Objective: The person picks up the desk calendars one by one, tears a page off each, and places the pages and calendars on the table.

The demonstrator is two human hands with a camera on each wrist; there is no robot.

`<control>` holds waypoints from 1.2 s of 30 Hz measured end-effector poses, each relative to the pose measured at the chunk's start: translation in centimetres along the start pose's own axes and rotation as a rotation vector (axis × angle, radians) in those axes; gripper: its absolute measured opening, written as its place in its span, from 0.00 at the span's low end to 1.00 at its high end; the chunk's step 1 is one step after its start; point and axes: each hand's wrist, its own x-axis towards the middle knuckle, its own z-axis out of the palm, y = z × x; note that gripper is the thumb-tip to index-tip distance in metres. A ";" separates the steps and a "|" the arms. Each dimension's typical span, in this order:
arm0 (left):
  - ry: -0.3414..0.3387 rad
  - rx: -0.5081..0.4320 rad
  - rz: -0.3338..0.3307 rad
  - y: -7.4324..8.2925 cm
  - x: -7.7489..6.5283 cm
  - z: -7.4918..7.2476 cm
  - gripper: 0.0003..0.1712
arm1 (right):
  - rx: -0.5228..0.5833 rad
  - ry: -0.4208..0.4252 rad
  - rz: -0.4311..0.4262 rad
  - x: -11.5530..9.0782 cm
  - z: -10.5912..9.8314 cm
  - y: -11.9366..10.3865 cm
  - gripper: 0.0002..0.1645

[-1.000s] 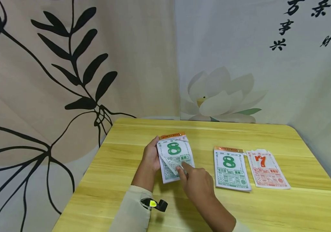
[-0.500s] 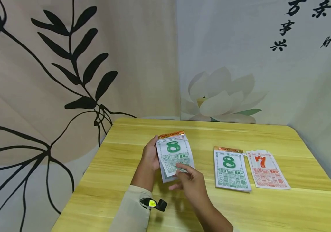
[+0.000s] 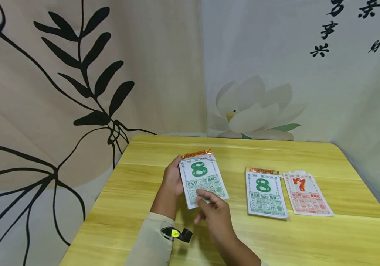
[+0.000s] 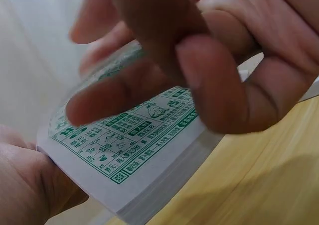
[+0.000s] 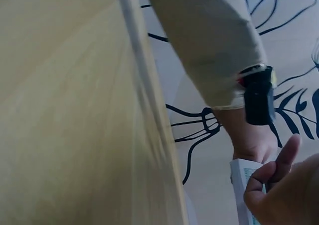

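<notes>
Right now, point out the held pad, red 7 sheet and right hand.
Held pad (image 3: 203, 180), head view, below the 8
Red 7 sheet (image 3: 307, 194), head view, mid-page
Right hand (image 3: 217, 216), head view, its back

the left hand (image 3: 173, 180) grips; the right hand (image 3: 218, 217) has its fingers (image 3: 208, 194) loosely spread, thumb (image 3: 202, 204) bent.

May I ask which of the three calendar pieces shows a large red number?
The page with the red 7, farthest right in the head view; the held pad in the left hand and the other pad both show a green 8.
</notes>
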 end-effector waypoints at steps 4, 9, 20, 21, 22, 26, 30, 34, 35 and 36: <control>-0.017 -0.017 -0.010 0.1 -0.1 0.2 0.34 | -0.028 -0.010 -0.028 0.1 0.3 0.4 0.21; -0.020 -0.029 -0.010 0.1 -0.1 0.2 0.33 | -0.041 -0.006 -0.047 0.3 0.2 0.4 0.16; -0.047 -0.061 -0.016 0.3 -0.3 0.5 0.33 | -0.119 -0.019 -0.090 0.5 -0.1 0.2 0.15; -0.052 -0.054 -0.016 0.3 -0.3 0.5 0.33 | -0.135 -0.017 -0.102 0.6 -0.1 0.3 0.15; -0.054 -0.048 -0.017 0.3 -0.3 0.5 0.33 | -0.148 -0.016 -0.115 0.6 -0.1 0.3 0.15; -0.057 -0.039 -0.022 0.3 -0.5 0.5 0.33 | -0.166 -0.012 -0.149 0.8 -0.2 0.6 0.14; -0.055 -0.032 -0.023 0.3 -0.6 0.6 0.33 | -0.160 -0.009 -0.160 0.9 -0.2 0.7 0.14; -0.039 -0.029 -0.016 0.3 -0.5 0.6 0.33 | -0.198 0.009 -0.181 0.9 -0.2 0.8 0.13; -0.037 -0.023 -0.012 0.3 -0.5 0.5 0.33 | -0.206 0.012 -0.186 0.9 -0.2 0.8 0.12; -0.032 -0.023 -0.011 0.3 -0.5 0.5 0.33 | -0.206 0.012 -0.188 0.9 -0.2 0.8 0.12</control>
